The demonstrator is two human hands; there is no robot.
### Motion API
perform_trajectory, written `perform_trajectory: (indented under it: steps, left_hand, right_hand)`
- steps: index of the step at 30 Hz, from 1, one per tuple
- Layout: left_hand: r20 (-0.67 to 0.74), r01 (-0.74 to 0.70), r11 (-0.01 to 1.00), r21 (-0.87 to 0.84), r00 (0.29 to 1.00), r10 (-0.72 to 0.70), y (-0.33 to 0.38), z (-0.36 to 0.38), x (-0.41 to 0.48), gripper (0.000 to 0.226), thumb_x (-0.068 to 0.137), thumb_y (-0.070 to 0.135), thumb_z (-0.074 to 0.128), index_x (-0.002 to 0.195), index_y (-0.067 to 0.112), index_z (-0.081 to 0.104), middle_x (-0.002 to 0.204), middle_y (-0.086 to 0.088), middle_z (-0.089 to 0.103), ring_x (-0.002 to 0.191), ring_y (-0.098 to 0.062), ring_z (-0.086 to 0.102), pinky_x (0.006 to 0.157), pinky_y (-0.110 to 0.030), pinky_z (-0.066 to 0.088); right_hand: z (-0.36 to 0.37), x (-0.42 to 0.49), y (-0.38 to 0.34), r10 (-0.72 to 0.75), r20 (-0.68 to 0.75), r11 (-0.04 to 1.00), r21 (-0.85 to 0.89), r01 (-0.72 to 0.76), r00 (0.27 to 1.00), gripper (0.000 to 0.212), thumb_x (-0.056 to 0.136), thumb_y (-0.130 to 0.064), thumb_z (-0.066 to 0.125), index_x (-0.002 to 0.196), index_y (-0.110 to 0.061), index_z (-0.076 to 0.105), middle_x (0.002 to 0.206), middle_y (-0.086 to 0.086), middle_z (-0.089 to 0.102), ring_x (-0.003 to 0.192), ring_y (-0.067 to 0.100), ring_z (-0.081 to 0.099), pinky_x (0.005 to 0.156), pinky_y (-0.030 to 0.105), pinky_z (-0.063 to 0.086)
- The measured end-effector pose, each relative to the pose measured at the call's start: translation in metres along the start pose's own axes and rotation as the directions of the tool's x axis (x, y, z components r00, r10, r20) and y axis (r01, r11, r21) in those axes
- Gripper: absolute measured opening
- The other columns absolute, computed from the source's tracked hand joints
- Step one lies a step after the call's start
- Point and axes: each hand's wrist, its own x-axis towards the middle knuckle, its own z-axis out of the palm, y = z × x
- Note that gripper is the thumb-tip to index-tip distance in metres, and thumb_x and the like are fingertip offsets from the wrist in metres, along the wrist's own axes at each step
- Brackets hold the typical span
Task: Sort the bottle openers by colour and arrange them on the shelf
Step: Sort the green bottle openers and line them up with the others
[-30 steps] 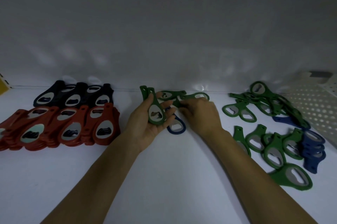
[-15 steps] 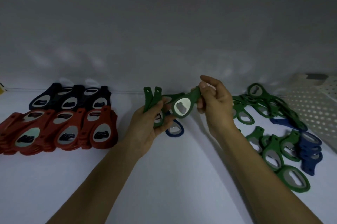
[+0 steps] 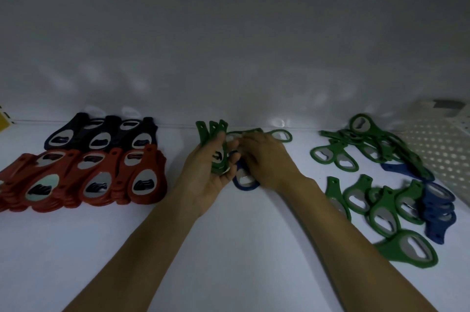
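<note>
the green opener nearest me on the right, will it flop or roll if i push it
Likely stiff: the green opener holds a flat shape round a metal insert. Probably won't roll, lying flat on the shelf.

three black bottle openers [image 3: 101, 140] show in a row at the shelf's [image 3: 229, 248] back left edge. red bottle openers [image 3: 98, 184] show six faces, two rows of three, each topping a stack i cannot count. three green bottle openers [image 3: 212, 131] fan from the left hand [image 3: 203, 179]; about six lie loose near the right edge, more tangled behind. blue bottle openers [image 3: 437, 207]: one mid-shelf, about five right.
</note>
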Motion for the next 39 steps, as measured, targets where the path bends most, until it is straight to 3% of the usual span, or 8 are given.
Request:
perform_trajectory:
  steps: [6,11,15,19,23,26,28,39]
  left_hand:
    - [-0.03,0.064,0.99,-0.127,0.997,-0.068,0.001,-0.002,-0.001,0.026,0.095,0.025,0.047,0.105,0.005,0.061,0.081,-0.011,0.072,0.062,-0.018,0.067,0.05,-0.022,0.053]
    - [-0.026,0.092,0.976,-0.196,0.995,-0.099,0.002,0.0,-0.003,0.025,0.095,0.018,0.048,0.103,-0.002,0.06,0.082,-0.018,0.072,0.073,-0.027,0.07,0.064,-0.034,0.06]
    - [-0.005,0.118,0.985,-0.128,0.993,-0.12,0.0,0.002,-0.004,0.03,0.095,0.025,0.049,0.108,-0.001,0.06,0.087,-0.02,0.071,0.077,-0.028,0.07,0.063,-0.035,0.06]
    - [0.049,0.089,0.994,-0.058,0.995,-0.086,-0.002,0.003,-0.001,0.041,0.099,0.037,0.04,0.109,0.004,0.062,0.1,-0.015,0.07,0.085,-0.022,0.07,0.065,-0.032,0.058]
    - [-0.002,0.086,0.988,-0.131,0.996,-0.087,0.004,-0.002,0.0,0.032,0.096,0.024,0.042,0.106,0.002,0.061,0.097,-0.015,0.07,0.079,-0.022,0.068,0.065,-0.029,0.059]
    - [-0.007,0.113,0.978,-0.177,0.993,-0.116,0.003,-0.001,-0.002,0.029,0.092,0.021,0.045,0.106,0.001,0.06,0.085,-0.017,0.072,0.068,-0.023,0.07,0.061,-0.028,0.058]
    - [0.016,0.1,0.985,-0.143,0.995,-0.098,0.001,0.0,-0.003,0.029,0.092,0.023,0.044,0.106,0.002,0.06,0.087,-0.015,0.073,0.07,-0.024,0.071,0.061,-0.03,0.058]
    - [-0.008,0.105,0.994,-0.018,0.994,-0.106,0.0,0.01,-0.007,0.032,0.096,0.028,0.046,0.116,0.005,0.056,0.082,-0.013,0.067,0.057,-0.018,0.064,0.052,-0.023,0.054]
  right_hand:
    - [-0.009,-0.009,0.012,0.193,-0.143,0.98,-0.016,-0.198,0.971,0.032,0.083,-0.043,0.066,0.078,-0.012,0.062,0.088,0.002,0.055,0.082,0.02,0.051,0.064,0.029,0.042]
    - [-0.015,-0.012,0.005,0.137,-0.287,0.965,-0.176,-0.193,0.948,0.03,0.096,-0.023,0.05,0.07,-0.009,0.055,0.072,0.004,0.053,0.063,0.027,0.057,0.054,0.027,0.032]
    - [-0.019,-0.016,-0.012,0.128,-0.619,0.988,0.148,-0.045,0.775,0.022,0.091,-0.011,0.06,0.072,0.001,0.063,0.073,0.012,0.063,0.055,0.024,0.056,0.05,0.029,0.041]
    - [-0.004,-0.018,-0.036,-0.213,-0.482,0.953,0.089,0.29,0.85,0.014,0.087,-0.011,0.062,0.079,-0.002,0.069,0.078,0.01,0.068,0.066,0.025,0.063,0.06,0.035,0.052]
    - [-0.006,-0.009,-0.039,0.168,-0.455,0.771,0.613,0.171,0.875,0.038,0.09,-0.03,0.054,0.068,-0.002,0.067,0.069,0.006,0.068,0.065,0.022,0.061,0.061,0.041,0.05]
    - [-0.008,-0.005,-0.007,0.282,-0.428,0.935,0.322,-0.146,0.859,0.026,0.092,-0.03,0.055,0.106,-0.013,0.069,0.113,0.004,0.067,0.107,0.014,0.056,0.09,0.039,0.049]
    - [-0.008,-0.007,0.014,0.333,-0.193,0.939,-0.026,-0.344,0.923,0.042,0.094,-0.035,0.052,0.131,-0.014,0.053,0.138,0.01,0.051,0.132,0.025,0.039,0.111,0.041,0.031]
    - [-0.012,-0.016,0.016,0.234,-0.154,0.943,-0.203,-0.262,0.96,0.03,0.096,-0.033,0.048,0.083,-0.012,0.065,0.082,0.002,0.055,0.08,0.022,0.054,0.058,0.028,0.031]
